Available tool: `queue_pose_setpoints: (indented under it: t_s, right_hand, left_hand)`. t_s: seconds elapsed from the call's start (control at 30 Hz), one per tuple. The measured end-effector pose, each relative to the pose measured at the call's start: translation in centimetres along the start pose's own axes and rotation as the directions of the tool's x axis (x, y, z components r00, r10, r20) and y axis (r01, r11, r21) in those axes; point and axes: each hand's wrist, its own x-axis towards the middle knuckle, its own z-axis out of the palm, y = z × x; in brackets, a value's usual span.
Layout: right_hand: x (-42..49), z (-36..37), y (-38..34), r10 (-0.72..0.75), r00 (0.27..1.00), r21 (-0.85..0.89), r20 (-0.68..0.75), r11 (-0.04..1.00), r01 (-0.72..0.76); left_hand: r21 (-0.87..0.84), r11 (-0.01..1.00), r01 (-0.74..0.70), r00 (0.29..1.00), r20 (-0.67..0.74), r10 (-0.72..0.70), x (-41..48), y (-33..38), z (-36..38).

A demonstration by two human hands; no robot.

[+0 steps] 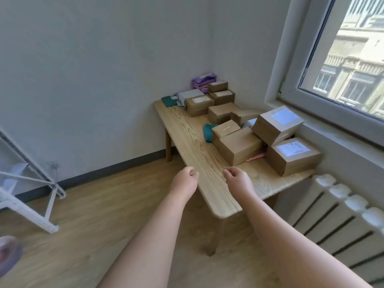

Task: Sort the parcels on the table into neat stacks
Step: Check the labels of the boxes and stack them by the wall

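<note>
Several brown cardboard parcels lie in a loose jumble on the light wooden table (199, 154). A labelled box (293, 155) sits at the near right, and another labelled box (277, 124) leans on top of its neighbours. A plain box (239, 148) lies in front of them. Smaller boxes (199, 104) crowd the far end beside teal (168, 101), grey (188, 94) and purple (203, 79) soft packs. My left hand (185, 182) and right hand (239, 180) hover at the table's near edge, fingers loosely curled, holding nothing.
A white radiator (340, 221) stands under the window at the right, close to the table's near corner. A white metal rack (31, 183) stands on the wooden floor at the left. A teal pack (207, 133) pokes out beside the middle boxes.
</note>
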Motion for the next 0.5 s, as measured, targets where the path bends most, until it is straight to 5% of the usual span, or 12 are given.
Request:
queue_pose_setpoints:
  t_s: [0.27, 0.5]
  right_hand:
    - [12.1, 3.6, -4.6, 0.020, 1.000, -0.032, -0.016, 0.999, -0.020]
    - [21.7, 5.6, -6.3, 0.113, 0.979, -0.011, -0.172, 0.993, -0.116]
  left_hand:
    - [-0.005, 1.000, -0.027, 0.996, 0.079, 0.027, 12.4, 1.7, -3.0]
    - [0.055, 0.991, -0.123, 0.970, 0.219, 0.108, 25.7, 4.5, -3.7]
